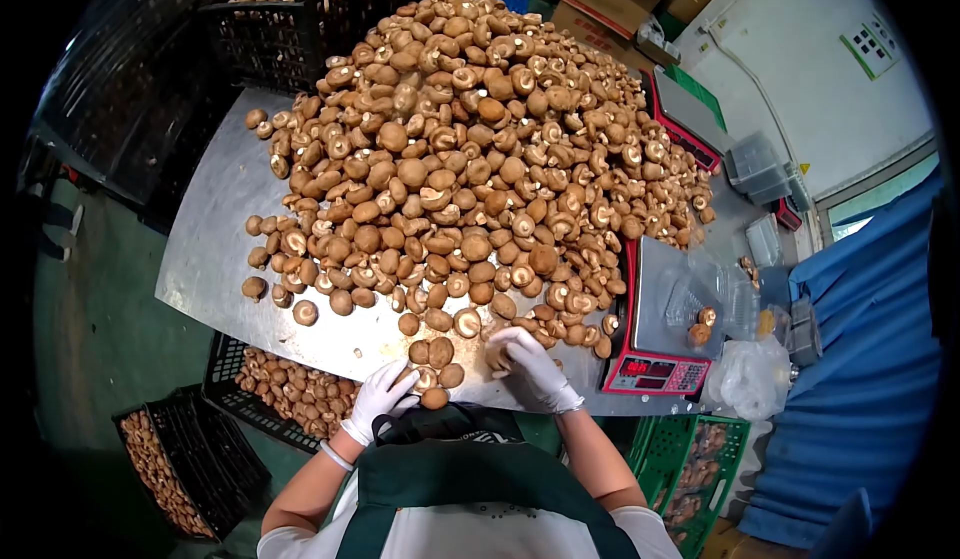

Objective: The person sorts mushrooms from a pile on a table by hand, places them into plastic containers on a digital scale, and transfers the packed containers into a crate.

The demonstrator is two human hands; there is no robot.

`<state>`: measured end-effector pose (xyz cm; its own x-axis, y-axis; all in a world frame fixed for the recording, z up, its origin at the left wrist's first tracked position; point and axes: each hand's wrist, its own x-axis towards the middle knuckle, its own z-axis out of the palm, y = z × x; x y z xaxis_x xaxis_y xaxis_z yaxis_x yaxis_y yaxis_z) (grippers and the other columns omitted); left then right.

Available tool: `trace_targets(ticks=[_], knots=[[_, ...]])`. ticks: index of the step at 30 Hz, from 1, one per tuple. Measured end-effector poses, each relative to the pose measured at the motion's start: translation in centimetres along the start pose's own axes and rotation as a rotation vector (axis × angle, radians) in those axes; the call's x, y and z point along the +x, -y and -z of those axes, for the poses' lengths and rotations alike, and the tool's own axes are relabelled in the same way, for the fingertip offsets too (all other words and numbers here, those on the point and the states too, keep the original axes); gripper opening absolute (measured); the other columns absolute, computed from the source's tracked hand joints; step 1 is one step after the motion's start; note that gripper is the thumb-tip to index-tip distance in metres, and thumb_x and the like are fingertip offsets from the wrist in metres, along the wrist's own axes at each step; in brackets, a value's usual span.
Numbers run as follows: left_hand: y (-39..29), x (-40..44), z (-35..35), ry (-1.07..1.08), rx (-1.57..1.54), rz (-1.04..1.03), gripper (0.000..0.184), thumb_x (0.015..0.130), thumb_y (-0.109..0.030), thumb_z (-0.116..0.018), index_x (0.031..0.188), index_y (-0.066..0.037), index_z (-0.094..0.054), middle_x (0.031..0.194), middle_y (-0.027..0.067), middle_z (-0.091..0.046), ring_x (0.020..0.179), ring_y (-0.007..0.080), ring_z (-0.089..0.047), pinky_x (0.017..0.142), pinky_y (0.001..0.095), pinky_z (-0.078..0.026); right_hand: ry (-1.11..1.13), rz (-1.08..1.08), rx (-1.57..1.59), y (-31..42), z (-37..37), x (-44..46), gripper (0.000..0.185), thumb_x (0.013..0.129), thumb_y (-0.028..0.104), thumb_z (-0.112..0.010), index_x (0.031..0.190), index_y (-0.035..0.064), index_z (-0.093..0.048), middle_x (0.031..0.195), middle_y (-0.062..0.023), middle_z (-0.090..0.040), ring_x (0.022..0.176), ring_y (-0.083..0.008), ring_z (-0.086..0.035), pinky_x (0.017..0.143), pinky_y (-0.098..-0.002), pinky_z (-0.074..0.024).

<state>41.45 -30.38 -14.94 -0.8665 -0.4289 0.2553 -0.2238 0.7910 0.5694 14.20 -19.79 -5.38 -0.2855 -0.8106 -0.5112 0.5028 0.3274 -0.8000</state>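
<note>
A big heap of brown shiitake mushrooms point(470, 149) covers much of the metal table point(215, 249). My left hand point(382, 399), in a white glove, rests at the near edge with its fingers apart. Right beside its fingertips lies a small group of mushrooms point(440, 351), one of them with its pale underside up. My right hand point(538, 367), also gloved, is at the heap's near side. Its fingers are bent around a mushroom point(496, 357) that is blurred and partly covered.
To the right stands a red digital scale point(655, 374) with a clear plastic tray and mushrooms on its plate. Another scale point(685, 124) is farther back. Black crates point(225, 384) of mushrooms sit below left, a green crate point(735, 459) below right. Plastic bags point(752, 379) lie beside the scale.
</note>
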Motion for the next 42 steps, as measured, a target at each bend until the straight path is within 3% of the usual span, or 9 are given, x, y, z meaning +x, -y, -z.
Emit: trace_targets(ticks=[2, 6, 16, 22, 26, 31, 33, 35, 42], knots=[[0.1, -0.2, -0.5, -0.063, 0.026, 0.011, 0.052, 0.08, -0.034, -0.069, 0.125, -0.012, -0.055, 0.13, 0.0138, -0.05, 0.116, 0.0343, -0.051, 0.093, 0.0419, -0.044, 0.096, -0.162, -0.171, -2.6, 1.1, 0.4, 0.02, 0.089, 0.017, -0.062, 0.105, 0.0038, -0.059, 0.084, -0.0013, -0.06, 0.077, -0.0087, -0.055, 0.072, -0.023, -0.048], [-0.9, 0.9, 1.6, 0.052, -0.048, 0.031, 0.058, 0.08, -0.035, -0.069, 0.129, -0.01, -0.051, 0.133, 0.0129, -0.047, 0.121, 0.0319, -0.047, 0.098, 0.0414, -0.039, 0.05, 0.573, -1.322, -4.8, -2.8, 0.2, 0.039, 0.078, 0.035, -0.075, 0.099, 0.0063, -0.059, 0.089, -0.0097, -0.062, 0.082, -0.0234, -0.062, 0.074, -0.0325, -0.0496], [-1.5, 2.8, 2.2, 0.193, -0.081, 0.12, 0.087, 0.071, -0.043, -0.074, 0.139, -0.002, -0.039, 0.143, 0.0173, -0.039, 0.121, 0.0371, -0.045, 0.102, 0.0427, -0.036, 0.301, -0.056, -0.637, -4.6, 2.7, 0.3, 0.059, 0.088, 0.026, -0.066, 0.139, 0.0095, -0.043, 0.128, -0.0093, -0.051, 0.113, -0.0169, -0.05, 0.096, -0.03, -0.042], [-1.2, 6.1, 1.9, 0.19, -0.165, 0.191, 0.09, 0.068, -0.029, -0.081, 0.143, -0.009, -0.037, 0.145, 0.015, -0.038, 0.119, 0.0386, -0.047, 0.101, 0.04, -0.041, 0.372, 0.033, -0.338, -7.3, -1.2, 3.2, 0.075, 0.089, 0.012, -0.059, 0.151, 0.0079, -0.017, 0.152, -0.0123, -0.025, 0.135, -0.0206, -0.034, 0.108, -0.0305, -0.0313], [-0.6, 5.6, 3.9, 0.161, -0.402, 0.251, 0.089, 0.065, -0.021, -0.084, 0.141, -0.008, -0.04, 0.144, 0.0149, -0.039, 0.128, 0.0324, -0.043, 0.107, 0.0369, -0.037, 0.442, 0.068, -0.133, -8.0, -3.0, 5.1, 0.068, 0.091, 0.002, -0.054, 0.15, 0.0064, -0.02, 0.148, -0.0108, -0.032, 0.131, -0.0197, -0.039, 0.104, -0.0305, -0.0376], [0.8, 0.3, 12.8, 0.251, -0.514, 0.532, 0.077, 0.069, -0.024, -0.082, 0.134, -0.003, -0.048, 0.125, 0.0155, -0.057, 0.114, 0.0275, -0.057, 0.099, 0.0344, -0.043, 0.798, -0.318, -0.378, -4.0, -11.4, 5.2, 0.062, 0.095, 0.02, -0.055, 0.15, 0.0158, -0.026, 0.102, -0.0026, -0.06, 0.083, -0.008, -0.057, 0.064, -0.0189, -0.0468], [0.3, -2.3, 17.2, 0.295, -0.398, 0.659, 0.068, 0.071, -0.027, -0.081, 0.128, -0.002, -0.054, 0.117, 0.0165, -0.062, 0.108, 0.0279, -0.061, 0.095, 0.0353, -0.047, 0.852, 0.353, -0.542, -8.4, -13.2, 6.4, 0.055, 0.093, 0.019, -0.055, 0.145, 0.0174, -0.037, 0.099, -0.0025, -0.061, 0.074, -0.0093, -0.057, 0.063, -0.0226, -0.0484], [0.6, -4.5, 19.0, 0.231, -0.145, 0.786, 0.064, 0.071, -0.029, -0.08, 0.124, -0.002, -0.057, 0.117, 0.0178, -0.062, 0.107, 0.0307, -0.061, 0.092, 0.0373, -0.048, 0.887, -0.07, -0.71, -2.0, -14.5, 5.1, 0.046, 0.092, 0.017, -0.054, 0.138, 0.0161, -0.047, 0.102, -0.0061, -0.061, 0.086, -0.0123, -0.059, 0.076, -0.0266, -0.0494], [-0.1, 2.9, 14.1, -0.274, 0.041, 0.566, 0.046, 0.077, -0.016, -0.073, 0.117, 0.001, -0.059, 0.114, 0.0201, -0.062, 0.111, 0.0362, -0.056, 0.098, 0.0408, -0.043, -0.123, 0.797, -1.143, 6.6, -5.2, 10.4, 0.028, 0.091, 0.031, -0.059, 0.114, 0.0145, -0.061, 0.097, -0.0109, -0.056, 0.088, -0.0249, -0.059, 0.07, -0.0364, -0.0522]])
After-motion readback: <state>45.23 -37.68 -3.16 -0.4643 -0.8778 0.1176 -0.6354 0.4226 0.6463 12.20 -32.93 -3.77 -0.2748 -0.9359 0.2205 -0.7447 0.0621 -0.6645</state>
